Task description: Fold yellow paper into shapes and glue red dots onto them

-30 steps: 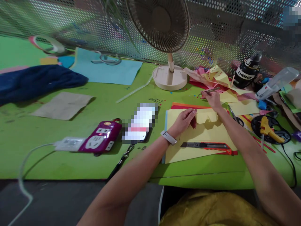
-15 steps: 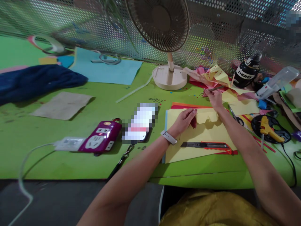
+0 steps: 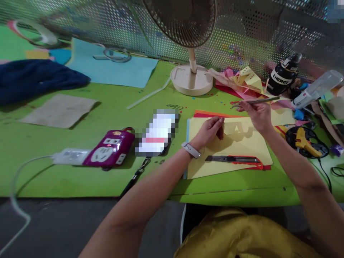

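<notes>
My left hand (image 3: 209, 131), with a white watch on its wrist, lies curled on a yellow paper sheet (image 3: 242, 148) and pinches a small dark red piece together with a yellow paper cut-out (image 3: 236, 126). My right hand (image 3: 258, 114) is raised just above the sheet's far edge. Its fingers are closed on a thin grey metal tool (image 3: 258, 101), which points left and right. A red and black utility knife (image 3: 233, 159) lies on the yellow sheet near me.
A desk fan (image 3: 191, 79) stands behind on the green table (image 3: 80, 172). A purple power strip (image 3: 107, 153) and a phone (image 3: 156, 133) lie at the left. Paper scraps (image 3: 244, 84), a black bottle (image 3: 283, 74) and a yellow glue gun (image 3: 305, 139) crowd the right.
My right hand has lifted the thin metal tool off the paper scraps and drawn it back toward me. My left hand has stayed on the yellow paper. The view has tilted slightly.
</notes>
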Available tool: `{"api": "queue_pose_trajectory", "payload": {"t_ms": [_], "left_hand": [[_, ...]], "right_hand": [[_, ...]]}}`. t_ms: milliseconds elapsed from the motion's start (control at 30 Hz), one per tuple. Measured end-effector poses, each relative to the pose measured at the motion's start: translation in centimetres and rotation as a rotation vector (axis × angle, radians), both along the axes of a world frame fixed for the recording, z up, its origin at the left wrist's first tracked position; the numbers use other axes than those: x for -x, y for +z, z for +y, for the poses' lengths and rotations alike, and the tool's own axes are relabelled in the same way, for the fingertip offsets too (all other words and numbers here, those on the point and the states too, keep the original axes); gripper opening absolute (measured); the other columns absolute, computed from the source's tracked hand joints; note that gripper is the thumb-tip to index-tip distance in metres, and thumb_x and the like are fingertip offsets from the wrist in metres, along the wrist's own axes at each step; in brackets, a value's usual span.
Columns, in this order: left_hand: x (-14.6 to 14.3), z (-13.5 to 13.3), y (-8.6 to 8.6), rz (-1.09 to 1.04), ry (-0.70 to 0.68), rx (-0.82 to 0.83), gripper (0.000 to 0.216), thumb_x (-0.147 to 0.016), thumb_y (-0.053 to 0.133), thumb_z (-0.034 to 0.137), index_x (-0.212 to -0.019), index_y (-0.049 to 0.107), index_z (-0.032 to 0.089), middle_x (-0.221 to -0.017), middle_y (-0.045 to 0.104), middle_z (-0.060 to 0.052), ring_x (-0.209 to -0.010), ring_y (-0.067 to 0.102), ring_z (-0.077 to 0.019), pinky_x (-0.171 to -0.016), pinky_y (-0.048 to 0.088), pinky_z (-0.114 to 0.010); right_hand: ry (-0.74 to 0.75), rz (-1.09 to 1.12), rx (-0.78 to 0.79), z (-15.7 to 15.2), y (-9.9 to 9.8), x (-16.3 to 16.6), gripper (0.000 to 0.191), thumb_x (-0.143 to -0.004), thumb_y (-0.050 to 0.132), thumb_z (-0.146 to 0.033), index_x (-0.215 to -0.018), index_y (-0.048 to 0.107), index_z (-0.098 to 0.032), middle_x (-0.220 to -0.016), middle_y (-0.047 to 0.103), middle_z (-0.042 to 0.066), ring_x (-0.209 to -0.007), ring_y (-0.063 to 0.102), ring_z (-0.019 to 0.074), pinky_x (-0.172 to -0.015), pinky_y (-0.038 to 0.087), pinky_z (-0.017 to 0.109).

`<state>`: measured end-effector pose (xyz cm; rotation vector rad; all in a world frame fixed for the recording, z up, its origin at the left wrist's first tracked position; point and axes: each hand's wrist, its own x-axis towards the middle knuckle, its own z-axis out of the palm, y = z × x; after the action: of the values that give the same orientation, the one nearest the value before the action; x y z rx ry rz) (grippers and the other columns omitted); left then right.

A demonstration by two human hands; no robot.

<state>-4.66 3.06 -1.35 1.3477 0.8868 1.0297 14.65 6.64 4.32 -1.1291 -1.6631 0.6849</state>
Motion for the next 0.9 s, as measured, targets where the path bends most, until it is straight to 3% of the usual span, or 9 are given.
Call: {"api": "queue_pose_trajectory", "payload": {"t_ms": [133,267,500,900], "left_hand": [[0.0,-0.3,0.3,-0.006,0.012,-0.036,0.049,-0.094,0.054,0.063,-0.069,0.049,0.022,-0.051,0.059,0.001,-0.046,0.055,-0.0111,-0.05,0.044,-0.024],[0.1,-0.5,0.5,0.012,0.014,-0.095,0.05,-0.094,0.053,0.065,-0.069,0.049,0.022,-0.052,0.059,0.001,-0.047,0.055,-0.0112,-0.051,0.044,-0.024],[0.2,-0.5,0.6,0.062,0.028,-0.126,0.051,-0.095,0.051,0.065,-0.069,0.049,0.022,-0.051,0.06,0.001,-0.048,0.056,-0.0107,-0.053,0.044,-0.023],[0.0,-0.7,0.6,0.071,0.041,-0.142,0.051,-0.095,0.05,0.066,-0.069,0.049,0.022,-0.053,0.06,0.0,-0.048,0.056,-0.0111,-0.054,0.044,-0.024]], "right_hand": [[0.024,-0.03,-0.124,-4.1,-0.3,0.0,0.026,-0.088,0.07,-0.051,-0.085,0.077,-0.027,-0.08,0.078,0.001,-0.073,0.076,0.0182,-0.072,0.064,0.033],[0.036,-0.092,-0.175,-5.9,-1.4,0.1,0.02,-0.092,0.067,-0.046,-0.09,0.079,-0.03,-0.085,0.08,0.0,-0.076,0.076,0.018,-0.074,0.065,0.035],[0.046,-0.171,-0.249,-6.6,-1.5,0.4,0.014,-0.095,0.066,-0.036,-0.095,0.079,-0.031,-0.092,0.081,0.0,-0.081,0.077,0.0174,-0.078,0.063,0.035],[0.043,-0.192,-0.257,-6.8,-1.4,0.7,0.015,-0.095,0.064,-0.036,-0.093,0.079,-0.034,-0.089,0.081,-0.002,-0.08,0.076,0.017,-0.078,0.064,0.035]]}}
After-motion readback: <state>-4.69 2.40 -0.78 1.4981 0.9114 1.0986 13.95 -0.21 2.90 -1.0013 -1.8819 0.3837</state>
